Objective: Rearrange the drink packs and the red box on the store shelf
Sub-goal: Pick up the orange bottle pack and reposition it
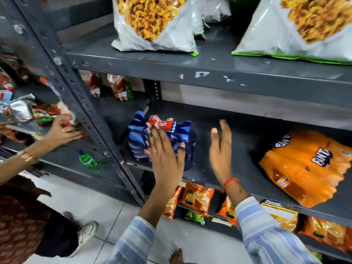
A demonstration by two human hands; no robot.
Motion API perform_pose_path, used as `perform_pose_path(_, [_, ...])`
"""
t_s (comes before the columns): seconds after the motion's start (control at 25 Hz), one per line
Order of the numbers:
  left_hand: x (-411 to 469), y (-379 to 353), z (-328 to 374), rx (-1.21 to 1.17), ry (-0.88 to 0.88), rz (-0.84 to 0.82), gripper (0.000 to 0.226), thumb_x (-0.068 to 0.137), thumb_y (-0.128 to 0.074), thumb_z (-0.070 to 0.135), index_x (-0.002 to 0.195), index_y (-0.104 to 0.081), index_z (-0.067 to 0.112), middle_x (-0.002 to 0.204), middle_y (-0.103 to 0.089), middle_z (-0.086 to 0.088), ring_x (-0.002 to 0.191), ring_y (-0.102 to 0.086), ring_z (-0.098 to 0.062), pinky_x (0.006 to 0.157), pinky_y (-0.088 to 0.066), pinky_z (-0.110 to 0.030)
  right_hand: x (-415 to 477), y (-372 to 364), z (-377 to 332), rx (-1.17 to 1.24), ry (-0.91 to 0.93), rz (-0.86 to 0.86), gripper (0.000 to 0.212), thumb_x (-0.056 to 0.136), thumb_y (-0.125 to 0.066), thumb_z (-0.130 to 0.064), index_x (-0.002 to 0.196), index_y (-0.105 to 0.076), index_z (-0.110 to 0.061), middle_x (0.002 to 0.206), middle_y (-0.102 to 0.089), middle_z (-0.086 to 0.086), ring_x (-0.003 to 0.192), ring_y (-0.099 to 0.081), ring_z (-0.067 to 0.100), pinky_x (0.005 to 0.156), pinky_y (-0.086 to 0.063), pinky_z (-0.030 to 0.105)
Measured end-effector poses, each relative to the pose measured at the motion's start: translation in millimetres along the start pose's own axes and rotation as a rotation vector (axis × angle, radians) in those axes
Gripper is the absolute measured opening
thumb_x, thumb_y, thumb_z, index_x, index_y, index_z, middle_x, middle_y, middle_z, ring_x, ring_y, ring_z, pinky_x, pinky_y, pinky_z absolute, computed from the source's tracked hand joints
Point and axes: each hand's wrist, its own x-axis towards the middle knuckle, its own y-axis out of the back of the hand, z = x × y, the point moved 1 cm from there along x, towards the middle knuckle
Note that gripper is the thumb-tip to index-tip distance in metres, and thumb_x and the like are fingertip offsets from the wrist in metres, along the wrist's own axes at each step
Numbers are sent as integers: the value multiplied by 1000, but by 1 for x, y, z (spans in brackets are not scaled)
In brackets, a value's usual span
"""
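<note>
Snack bags (152, 23) with a yellow print crowd the top level of a grey steel shelf (190, 67), while orange sachets (197, 199) hang along the level below the middle one. At nine o'clock, past a slotted upright post (89, 115), a second person's hand (62, 131) grips a packet, and a small green bottle (88, 160) lies on that neighbouring shelf. On the middle level a blue drink pack (162, 138) with a red label sits near the centre, and an orange drink pack (306, 166) lies well apart at three o'clock. The left hand (163, 155), fingers spread, rests flat against the blue pack's front, closed on nothing. The right hand (221, 149) hovers open just beside the blue pack at its three o'clock, palm facing it, not touching it. No red box can be made out.
</note>
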Motion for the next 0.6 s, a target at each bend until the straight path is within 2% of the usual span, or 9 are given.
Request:
perform_pose_path(0.08, [-21,-24,45,-129,-111,-36,77,88,-17,59,145,10,14,155,17,-4,145,13,-17,117,8,-28,11,46,-12,-240,127,17,49,94,-46,-34,136,-47,-10,152,-35,10,143,-29,24,120,-18,38])
perform_pose_path(0.2, [-64,-79,114,-393,-18,-268,91,80,-22,66,145,-17,3,158,-8,-16,147,-8,-19,114,-1,-11,89,127,111,-677,55,25,52,83,-66,-42,126,-58,-15,139,-50,19,131,-44,35,115,-14,46])
perform_pose_path(0.28, [-81,-118,160,-510,224,-558,94,76,-31,72,131,-43,-4,142,-43,-28,134,-39,-32,111,-25,-25,145,188,218,-588,-236,3,71,69,-68,-64,129,-53,-30,135,-53,18,122,-51,35,107,-26,53])
perform_pose_path(0.32, [-88,-135,182,-553,329,-654,91,76,-39,74,121,-53,-3,130,-55,-29,124,-50,-36,105,-36,-34,163,222,240,-499,-260,-33,72,68,-60,-70,126,-55,-27,131,-55,17,120,-52,36,103,-32,52])
perform_pose_path(0.4, [-94,-177,202,-567,487,-653,106,54,-44,86,125,-52,7,128,-58,-23,119,-54,-37,101,-44,-44,163,278,221,-608,-305,2,78,71,-38,-74,113,-63,-14,123,-61,22,116,-54,40,102,-38,49])
perform_pose_path(0.44, [-93,-201,203,-557,549,-606,117,42,-46,89,130,-47,11,133,-56,-20,121,-53,-36,102,-43,-46,139,294,170,-695,-364,13,84,70,-31,-75,110,-66,-9,120,-63,25,114,-55,41,101,-41,47])
perform_pose_path(0.48, [-90,-221,203,-549,586,-557,123,36,-50,87,133,-43,13,135,-54,-19,123,-52,-36,103,-43,-46,116,301,109,-746,-285,-28,87,70,-32,-75,111,-66,-6,119,-63,29,114,-56,42,102,-42,47])
perform_pose_path(0.52, [-89,-229,205,-552,622,-525,122,34,-54,83,133,-44,12,135,-54,-18,122,-53,-35,102,-44,-47,108,313,97,-729,-321,-26,85,76,-40,-70,115,-63,1,122,-59,34,118,-54,44,105,-40,49])
perform_pose_path(0.6, [-89,-215,214,-646,627,-467,101,46,-68,69,126,-52,9,130,-58,-19,118,-57,-34,99,-47,-47,100,329,97,-669,-379,-82,57,92,-53,-27,119,-51,23,126,-47,48,125,-45,49,112,-26,52])
